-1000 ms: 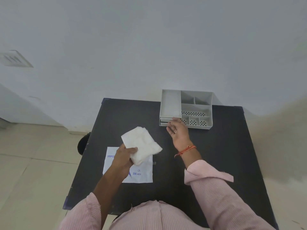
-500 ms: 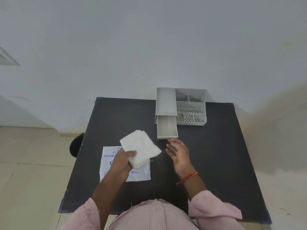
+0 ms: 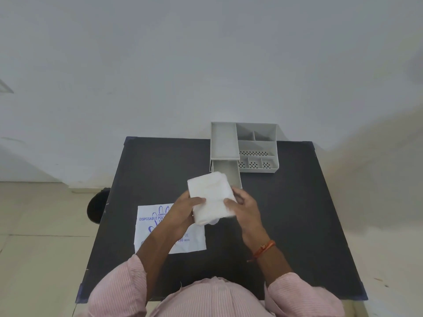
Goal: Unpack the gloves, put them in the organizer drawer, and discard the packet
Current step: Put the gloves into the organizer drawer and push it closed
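A folded white stack of gloves (image 3: 210,195) hangs above the middle of the black table (image 3: 297,213), just in front of the pulled-out drawer (image 3: 230,171). My left hand (image 3: 183,210) grips its left edge and my right hand (image 3: 245,205) grips its right edge. The grey organizer (image 3: 257,147) stands at the table's far edge, its drawer open and showing nothing inside; the stack hides the drawer's front left corner. The flat white packet (image 3: 148,227) with blue print lies on the table under my left forearm.
A dark round object (image 3: 97,208) sits on the floor beside the table's left edge. A white wall rises right behind the organizer. Beige floor tiles surround the table.
The drawer came out of the organizer under my right hand. That hand then left it and took the right edge of the gloves. The stack moved right and forward towards the drawer.
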